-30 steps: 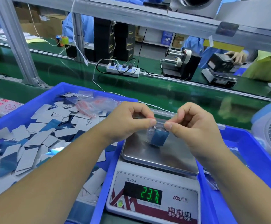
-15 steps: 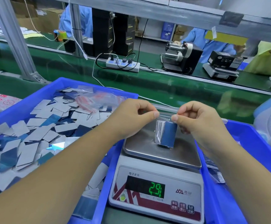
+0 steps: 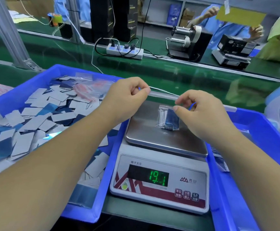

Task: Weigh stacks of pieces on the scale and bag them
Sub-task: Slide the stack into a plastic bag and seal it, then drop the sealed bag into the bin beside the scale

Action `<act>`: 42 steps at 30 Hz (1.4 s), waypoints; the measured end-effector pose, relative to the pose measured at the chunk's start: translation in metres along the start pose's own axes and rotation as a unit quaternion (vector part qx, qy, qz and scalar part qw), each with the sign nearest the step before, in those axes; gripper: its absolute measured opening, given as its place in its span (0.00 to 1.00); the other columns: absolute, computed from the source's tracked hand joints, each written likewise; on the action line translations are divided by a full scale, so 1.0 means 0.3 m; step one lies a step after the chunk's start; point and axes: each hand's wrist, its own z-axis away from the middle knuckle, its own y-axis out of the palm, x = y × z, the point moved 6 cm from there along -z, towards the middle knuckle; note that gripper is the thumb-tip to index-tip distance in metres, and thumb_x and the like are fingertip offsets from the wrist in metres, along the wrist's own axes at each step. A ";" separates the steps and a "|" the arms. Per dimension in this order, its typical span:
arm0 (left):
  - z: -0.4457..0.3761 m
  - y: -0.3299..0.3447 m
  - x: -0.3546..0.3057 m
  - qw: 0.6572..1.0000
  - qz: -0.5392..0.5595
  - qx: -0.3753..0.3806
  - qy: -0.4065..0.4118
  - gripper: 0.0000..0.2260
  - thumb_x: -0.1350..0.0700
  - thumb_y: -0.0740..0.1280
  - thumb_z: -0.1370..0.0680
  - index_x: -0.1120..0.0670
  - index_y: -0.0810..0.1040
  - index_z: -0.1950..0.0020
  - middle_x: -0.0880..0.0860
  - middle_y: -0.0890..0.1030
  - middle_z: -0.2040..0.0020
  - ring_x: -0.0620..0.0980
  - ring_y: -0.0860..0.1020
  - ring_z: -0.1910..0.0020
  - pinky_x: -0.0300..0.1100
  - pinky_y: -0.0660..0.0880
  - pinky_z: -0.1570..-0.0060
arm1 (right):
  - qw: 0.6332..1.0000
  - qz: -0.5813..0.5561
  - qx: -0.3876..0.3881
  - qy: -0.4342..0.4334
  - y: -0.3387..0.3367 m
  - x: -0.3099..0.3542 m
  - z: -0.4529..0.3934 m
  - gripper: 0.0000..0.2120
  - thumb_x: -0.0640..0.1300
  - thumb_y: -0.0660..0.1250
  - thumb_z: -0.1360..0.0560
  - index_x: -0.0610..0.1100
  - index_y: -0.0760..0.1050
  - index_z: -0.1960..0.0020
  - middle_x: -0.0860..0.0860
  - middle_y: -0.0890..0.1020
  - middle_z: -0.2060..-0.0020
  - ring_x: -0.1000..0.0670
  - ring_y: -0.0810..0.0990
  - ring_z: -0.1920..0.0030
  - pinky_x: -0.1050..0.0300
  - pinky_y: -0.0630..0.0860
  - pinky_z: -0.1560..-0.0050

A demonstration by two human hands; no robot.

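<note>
A small clear zip bag (image 3: 168, 119) packed with a stack of thin blue-and-grey pieces stands on the steel pan of the digital scale (image 3: 162, 147), whose green readout shows about 19.1. The right hand (image 3: 201, 112) pinches the bag's top edge between thumb and fingertips; the left hand (image 3: 127, 97) hovers over the pan's far left corner, its fingers curled and thumb pressed to forefinger, and whether it holds anything I cannot tell. The bagged stack looks light and fairly stiff as a block, but the film is slick and floppy, so the sealed strip along the top is likely the surest place to grip, or the block itself through the plastic. Loose pieces (image 3: 32, 120) fill the blue bin (image 3: 35, 77) on the left; another blue tray (image 3: 261, 130) on the right is partly cut off, with a few bags barely visible behind the right forearm
</note>
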 end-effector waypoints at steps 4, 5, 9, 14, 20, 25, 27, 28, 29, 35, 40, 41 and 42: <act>0.002 0.003 0.004 1.000 -0.002 0.008 0.001 0.06 0.56 0.67 0.20 0.52 0.80 0.56 0.43 0.65 0.78 0.42 0.65 0.75 0.30 0.62 0.72 | 1.000 -0.009 0.013 0.007 0.006 -0.002 0.003 0.06 0.46 0.69 0.26 0.53 0.76 0.61 0.56 0.76 0.71 0.59 0.72 0.69 0.61 0.65 0.66; 0.002 0.002 0.003 1.000 0.000 0.009 0.002 0.06 0.56 0.66 0.20 0.51 0.80 0.57 0.43 0.65 0.78 0.42 0.65 0.74 0.30 0.63 0.71 | 1.000 -0.014 0.013 0.009 0.004 -0.002 0.003 0.06 0.46 0.69 0.26 0.53 0.76 0.62 0.56 0.75 0.72 0.59 0.72 0.69 0.61 0.65 0.67; 0.005 -0.001 0.000 1.000 0.005 0.015 0.000 0.07 0.57 0.66 0.20 0.49 0.80 0.57 0.43 0.65 0.78 0.42 0.65 0.74 0.32 0.65 0.69 | 1.000 -0.025 0.016 0.008 0.003 0.005 0.007 0.07 0.46 0.68 0.26 0.53 0.76 0.62 0.58 0.76 0.73 0.59 0.72 0.69 0.61 0.65 0.67; 0.008 0.002 -0.009 1.000 -0.002 0.023 0.003 0.06 0.59 0.65 0.20 0.51 0.81 0.55 0.43 0.66 0.78 0.41 0.65 0.74 0.31 0.65 0.69 | 0.999 -0.028 0.033 0.010 0.010 0.007 0.014 0.08 0.46 0.68 0.25 0.53 0.76 0.63 0.62 0.75 0.74 0.61 0.71 0.70 0.61 0.64 0.67; 0.013 0.012 -0.013 0.999 -0.013 0.029 0.009 0.06 0.60 0.65 0.20 0.53 0.81 0.54 0.43 0.65 0.78 0.42 0.65 0.75 0.29 0.64 0.70 | 0.999 -0.022 0.036 0.002 0.011 0.007 0.019 0.06 0.45 0.68 0.25 0.51 0.77 0.61 0.57 0.73 0.76 0.59 0.71 0.71 0.62 0.65 0.67; 0.022 0.013 -0.006 0.999 -0.021 0.033 0.004 0.07 0.59 0.64 0.19 0.52 0.82 0.52 0.43 0.64 0.78 0.42 0.65 0.75 0.28 0.63 0.71 | 0.999 -0.003 0.052 -0.010 0.024 0.013 0.019 0.03 0.47 0.68 0.26 0.53 0.76 0.59 0.56 0.75 0.74 0.58 0.72 0.67 0.61 0.66 0.66; 0.023 0.013 -0.006 0.999 -0.027 0.033 0.007 0.07 0.59 0.65 0.19 0.52 0.82 0.52 0.43 0.64 0.77 0.42 0.65 0.74 0.29 0.64 0.71 | 0.999 0.001 0.053 -0.009 0.029 0.009 0.020 0.04 0.52 0.68 0.25 0.54 0.74 0.53 0.57 0.75 0.73 0.59 0.73 0.66 0.60 0.65 0.66; 0.024 0.013 -0.008 0.999 -0.030 0.032 0.009 0.07 0.59 0.65 0.19 0.52 0.82 0.52 0.43 0.65 0.77 0.42 0.65 0.74 0.29 0.63 0.71 | 0.998 -0.001 0.055 -0.009 0.032 0.005 0.021 0.08 0.55 0.68 0.25 0.55 0.73 0.49 0.57 0.76 0.72 0.60 0.74 0.64 0.60 0.66 0.66; 0.027 0.013 -0.010 0.999 -0.033 0.032 0.012 0.07 0.59 0.65 0.19 0.51 0.82 0.52 0.43 0.65 0.76 0.42 0.65 0.74 0.29 0.63 0.71 | 0.998 0.003 0.060 -0.009 0.037 0.003 0.023 0.12 0.58 0.67 0.26 0.55 0.72 0.45 0.56 0.77 0.70 0.59 0.75 0.62 0.59 0.67 0.65; 0.037 0.038 -0.055 0.995 -0.066 0.066 0.034 0.07 0.58 0.65 0.20 0.47 0.81 0.53 0.42 0.69 0.75 0.42 0.67 0.72 0.33 0.65 0.69 | 0.969 0.226 0.089 -0.041 0.079 0.006 0.030 0.39 0.80 0.46 0.35 0.56 0.68 0.37 0.52 0.81 0.53 0.46 0.78 0.50 0.52 0.69 0.64; 0.035 0.085 -0.133 0.983 -0.117 0.127 0.064 0.09 0.58 0.64 0.22 0.44 0.80 0.52 0.41 0.74 0.71 0.41 0.71 0.69 0.33 0.66 0.68 | 0.959 0.255 0.105 -0.061 0.093 0.043 0.040 0.32 0.81 0.46 0.36 0.57 0.65 0.48 0.55 0.75 0.61 0.46 0.74 0.57 0.56 0.61 0.71; 0.034 0.095 -0.149 0.980 -0.127 0.138 0.067 0.09 0.58 0.64 0.22 0.44 0.80 0.51 0.41 0.75 0.71 0.41 0.71 0.69 0.34 0.66 0.68 | 0.959 0.251 0.113 -0.062 0.089 0.047 0.040 0.29 0.78 0.50 0.33 0.57 0.66 0.46 0.55 0.74 0.61 0.46 0.75 0.57 0.55 0.63 0.70; 0.033 0.103 -0.166 0.978 -0.134 0.147 0.069 0.09 0.59 0.64 0.23 0.44 0.80 0.51 0.41 0.75 0.70 0.40 0.71 0.68 0.34 0.66 0.68 | 0.962 0.238 0.124 -0.059 0.082 0.052 0.042 0.25 0.74 0.54 0.31 0.56 0.67 0.46 0.55 0.74 0.61 0.45 0.76 0.56 0.54 0.66 0.68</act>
